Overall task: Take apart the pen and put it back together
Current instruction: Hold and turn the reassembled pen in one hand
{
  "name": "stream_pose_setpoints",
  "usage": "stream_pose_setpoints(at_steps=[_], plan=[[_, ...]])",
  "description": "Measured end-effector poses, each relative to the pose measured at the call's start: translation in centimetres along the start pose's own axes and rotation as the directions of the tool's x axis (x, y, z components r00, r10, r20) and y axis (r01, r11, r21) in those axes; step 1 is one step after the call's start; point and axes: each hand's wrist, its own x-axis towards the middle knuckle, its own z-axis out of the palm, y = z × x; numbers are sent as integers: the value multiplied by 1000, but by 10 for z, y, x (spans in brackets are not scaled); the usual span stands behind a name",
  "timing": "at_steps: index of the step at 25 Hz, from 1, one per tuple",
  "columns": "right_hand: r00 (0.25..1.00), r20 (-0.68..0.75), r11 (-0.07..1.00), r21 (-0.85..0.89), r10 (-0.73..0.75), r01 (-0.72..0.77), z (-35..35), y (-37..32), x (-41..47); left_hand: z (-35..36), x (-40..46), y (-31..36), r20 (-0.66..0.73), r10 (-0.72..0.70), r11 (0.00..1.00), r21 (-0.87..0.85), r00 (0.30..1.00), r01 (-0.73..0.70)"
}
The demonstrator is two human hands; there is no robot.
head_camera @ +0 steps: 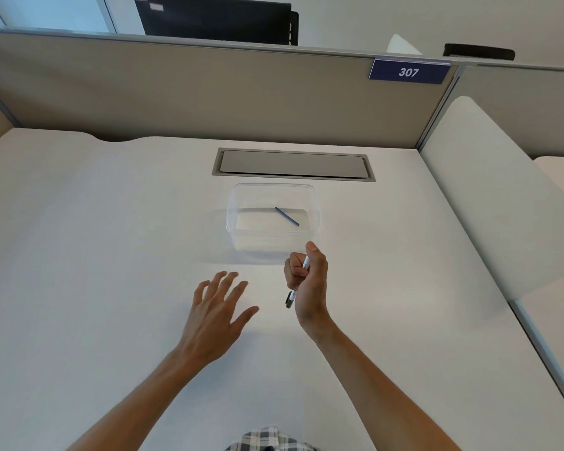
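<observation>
Curling round the pen [298, 281], the fingers [294, 266] of the right hand [308, 281] are clamped on its white barrel in a loose fist, thumb raised along the top, so that a short length shows above the knuckles and the dark end pokes out below the heel of the hand. That grip leaves both ends free, which looks meant for the other hand to pull or twist a part off. The left hand [220, 307] holds nothing: its fingers are spread apart, palm down, hovering over the bench [111, 222] just beside the right hand and turned toward the pen, as though about to take the lower end. Whether it touches the surface cannot be told. Both hands are held low over the middle of the bench, near the body, where a dropped piece would land within reach. Just beyond the right thumb stands a clear plastic tub [235, 203], probably there to keep small parts from rolling away; a thin blue stick [287, 216], possibly a refill, lies slantwise on its floor. Judging by the whole barrel in hand, the dismantling seems barely begun, or the reassembly nearly done; which of the two cannot be told.
</observation>
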Motion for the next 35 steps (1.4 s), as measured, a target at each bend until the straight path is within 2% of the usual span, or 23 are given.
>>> stream_pose_setpoints(at_steps=[2,5,13,20,35], plan=[[1000,5,999,-51,-6,6,-4,9,4,12,-1,-14,74,-70,997,34,995,68],[1000,-3,995,-103,-6,6,-11,18,10,29,-6,-28,106,-116,993,46,988,112],[997,-71,987,-156,12,-23,-16,41,12,47,-11,-39,55,-138,990,1,989,138],[997,-68,968,-248,-48,29,-18,57,7,49,-12,-39,32,-132,991,-10,991,132],[987,-101,969,-225,-128,103,-16,65,6,57,-11,-44,9,-137,991,13,991,137]])
